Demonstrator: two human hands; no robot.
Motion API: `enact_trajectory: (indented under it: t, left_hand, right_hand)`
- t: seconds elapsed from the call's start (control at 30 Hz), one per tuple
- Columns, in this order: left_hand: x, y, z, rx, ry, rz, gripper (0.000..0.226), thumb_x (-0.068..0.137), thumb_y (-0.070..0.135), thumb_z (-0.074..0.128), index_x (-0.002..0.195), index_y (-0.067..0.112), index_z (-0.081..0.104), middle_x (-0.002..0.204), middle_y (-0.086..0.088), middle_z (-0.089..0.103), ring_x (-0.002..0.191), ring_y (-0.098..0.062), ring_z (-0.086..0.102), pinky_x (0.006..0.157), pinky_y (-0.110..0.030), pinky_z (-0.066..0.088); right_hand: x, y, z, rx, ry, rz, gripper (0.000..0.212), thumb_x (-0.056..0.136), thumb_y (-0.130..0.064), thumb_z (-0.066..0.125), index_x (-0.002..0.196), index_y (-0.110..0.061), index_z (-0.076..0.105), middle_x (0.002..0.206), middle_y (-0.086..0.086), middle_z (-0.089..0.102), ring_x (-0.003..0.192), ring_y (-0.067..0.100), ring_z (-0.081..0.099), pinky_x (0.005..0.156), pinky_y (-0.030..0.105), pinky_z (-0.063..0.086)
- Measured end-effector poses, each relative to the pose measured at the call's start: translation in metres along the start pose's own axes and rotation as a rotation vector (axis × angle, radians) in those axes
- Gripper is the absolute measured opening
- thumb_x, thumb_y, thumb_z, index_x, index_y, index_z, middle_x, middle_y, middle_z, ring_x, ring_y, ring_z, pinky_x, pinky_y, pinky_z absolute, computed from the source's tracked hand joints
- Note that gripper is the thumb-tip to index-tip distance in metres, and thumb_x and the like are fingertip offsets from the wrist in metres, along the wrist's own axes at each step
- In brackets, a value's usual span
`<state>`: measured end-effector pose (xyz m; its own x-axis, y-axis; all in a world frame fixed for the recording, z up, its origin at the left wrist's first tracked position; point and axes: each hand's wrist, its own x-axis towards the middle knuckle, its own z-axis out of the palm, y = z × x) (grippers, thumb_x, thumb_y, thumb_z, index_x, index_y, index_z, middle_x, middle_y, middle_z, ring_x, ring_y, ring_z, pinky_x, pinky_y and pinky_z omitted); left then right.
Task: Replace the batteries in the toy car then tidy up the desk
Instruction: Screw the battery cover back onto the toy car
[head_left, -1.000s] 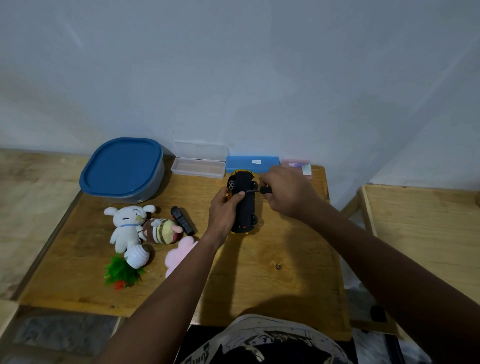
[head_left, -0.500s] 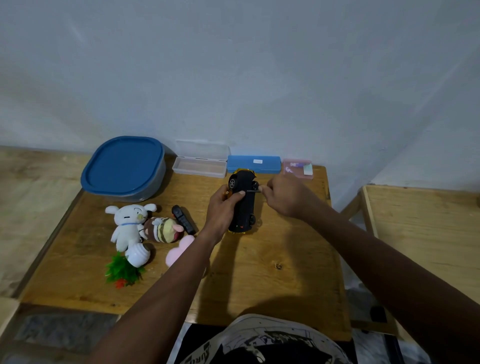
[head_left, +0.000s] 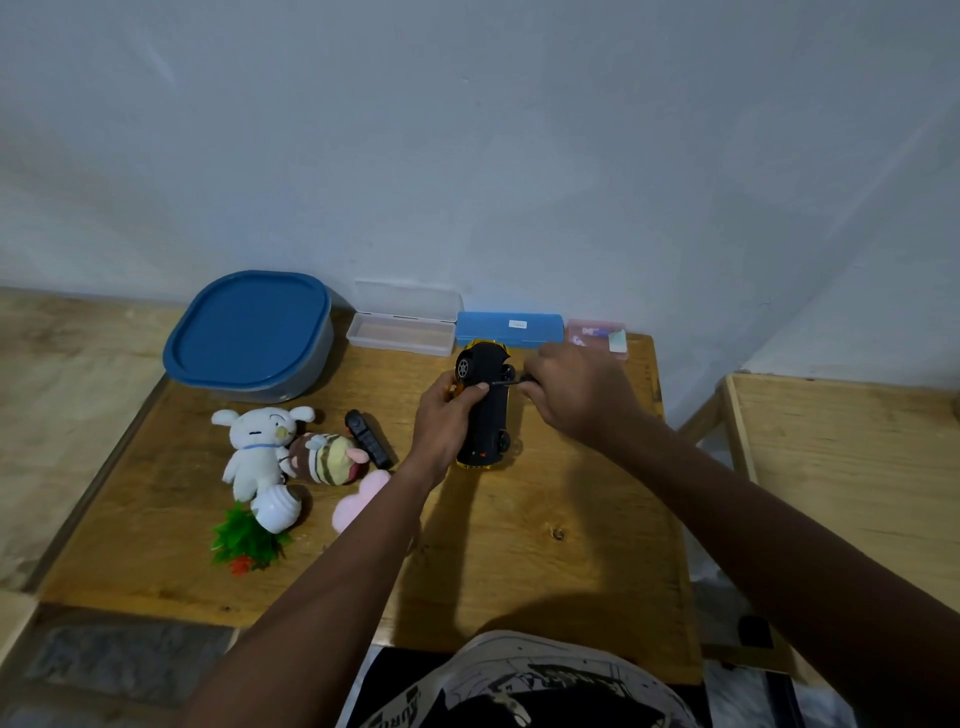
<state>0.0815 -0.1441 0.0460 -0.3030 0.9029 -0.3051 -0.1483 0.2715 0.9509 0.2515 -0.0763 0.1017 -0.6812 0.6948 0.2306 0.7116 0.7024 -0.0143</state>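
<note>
The toy car (head_left: 487, 415), yellow with a black underside, lies upside down on the wooden desk (head_left: 519, 545). My left hand (head_left: 447, 421) grips its left side, thumb across the underside. My right hand (head_left: 576, 395) is closed on a small dark screwdriver (head_left: 511, 383) whose thin shaft lies level and touches the car's underside near the front wheels. A black remote-like piece (head_left: 368, 439) rests left of the car.
Along the wall stand a blue-lidded container (head_left: 249, 332), an open clear case (head_left: 402, 325), a blue case (head_left: 510, 327) and a small pink box (head_left: 597, 335). Plush toys (head_left: 260, 447), a toppled white pot with a green plant (head_left: 254, 535) and a pink plush (head_left: 358, 501) lie at left. Another wooden table (head_left: 841, 467) is at right.
My right hand has shifted slightly on the screwdriver while its tip stays on the car's underside. The car and my left hand hold the same place.
</note>
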Motion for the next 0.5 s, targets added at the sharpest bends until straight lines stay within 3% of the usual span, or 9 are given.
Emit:
enact_trajectory:
  t: [0.1, 0.2, 0.27, 0.4, 0.5]
  left_hand:
    - [0.0001, 0.0029, -0.0010, -0.005, 0.008, 0.011, 0.027, 0.098, 0.022, 0.062, 0.126, 0.020, 0.063, 0.108, -0.008, 0.073, 0.095, -0.023, 0.072, 0.067, -0.028, 0.059]
    - [0.0017, 0.0054, -0.0031, 0.018, -0.002, 0.028, 0.025, 0.098, 0.021, 0.062, 0.123, 0.021, 0.064, 0.106, -0.008, 0.073, 0.093, -0.023, 0.073, 0.066, -0.028, 0.059]
    - [0.0010, 0.0056, -0.0036, 0.035, -0.020, 0.026, 0.025, 0.098, 0.022, 0.061, 0.123, 0.023, 0.063, 0.107, -0.007, 0.073, 0.094, -0.024, 0.073, 0.069, -0.030, 0.060]
    - [-0.0002, 0.0037, -0.0031, 0.026, -0.030, 0.022, 0.030, 0.099, 0.023, 0.061, 0.129, 0.021, 0.060, 0.110, -0.007, 0.073, 0.095, -0.022, 0.073, 0.069, -0.029, 0.060]
    - [0.0001, 0.0048, -0.0032, 0.015, -0.025, 0.011, 0.033, 0.099, 0.024, 0.061, 0.132, 0.020, 0.059, 0.111, -0.007, 0.072, 0.096, -0.022, 0.073, 0.068, -0.029, 0.060]
  right_hand:
    - [0.0016, -0.0050, -0.0017, 0.060, -0.093, 0.058, 0.040, 0.101, -0.040, 0.042, 0.081, -0.015, 0.065, 0.072, 0.001, 0.060, 0.070, 0.021, 0.059, 0.060, 0.031, 0.042]
    - [0.0028, -0.0062, 0.0018, 0.219, -0.137, 0.168, 0.041, 0.101, -0.037, 0.044, 0.070, -0.015, 0.059, 0.060, -0.002, 0.051, 0.059, 0.018, 0.053, 0.052, 0.028, 0.031]
    - [0.0042, -0.0051, 0.0027, 0.267, -0.124, 0.200, 0.042, 0.100, -0.036, 0.046, 0.071, -0.010, 0.063, 0.058, 0.000, 0.053, 0.056, 0.016, 0.051, 0.052, 0.028, 0.033]
    - [0.0037, -0.0026, -0.0015, 0.306, -0.105, 0.133, 0.017, 0.091, -0.030, 0.060, 0.096, -0.013, 0.061, 0.083, 0.003, 0.061, 0.077, 0.018, 0.055, 0.067, 0.033, 0.048]
    - [0.0000, -0.0003, -0.0004, 0.320, -0.088, 0.073, 0.022, 0.082, -0.013, 0.067, 0.102, -0.016, 0.059, 0.091, 0.004, 0.059, 0.083, 0.021, 0.054, 0.069, 0.033, 0.050]
